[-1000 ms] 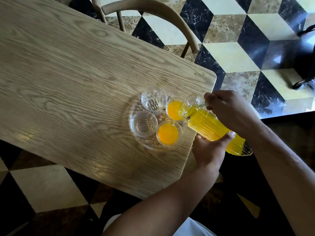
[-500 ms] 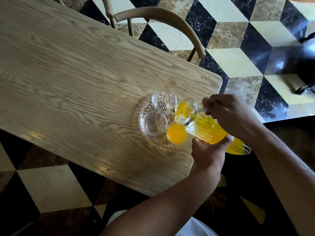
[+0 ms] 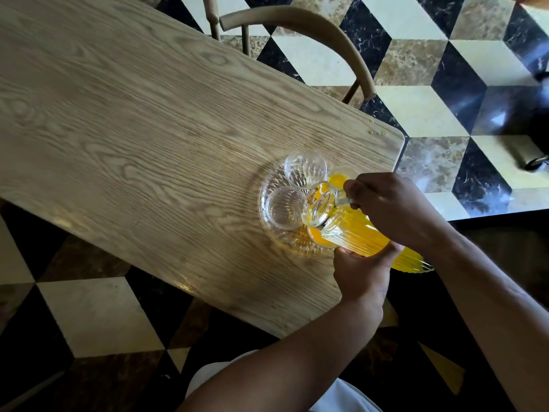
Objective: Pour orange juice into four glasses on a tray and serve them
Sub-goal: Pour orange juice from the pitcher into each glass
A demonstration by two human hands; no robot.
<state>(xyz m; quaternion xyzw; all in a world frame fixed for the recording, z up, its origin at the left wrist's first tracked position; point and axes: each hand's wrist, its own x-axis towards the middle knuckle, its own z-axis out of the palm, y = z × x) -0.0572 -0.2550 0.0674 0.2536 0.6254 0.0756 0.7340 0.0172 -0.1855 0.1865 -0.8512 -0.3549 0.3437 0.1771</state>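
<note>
Orange juice fills a ribbed clear glass pitcher [image 3: 350, 233], tilted over a round glass tray [image 3: 267, 233] near the wooden table's [image 3: 133, 129] corner. Right hand [image 3: 389, 203] grips its handle; left hand [image 3: 361, 275] clasps its body. Two empty glasses [image 3: 283, 208] stand alongside.

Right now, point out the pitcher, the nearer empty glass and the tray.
pitcher [image 3: 356, 233]: head view, on its ribbed, juice-filled body.
nearer empty glass [image 3: 283, 207]: head view, on its clear bottom.
tray [image 3: 264, 185]: head view, on its left rim.
</note>
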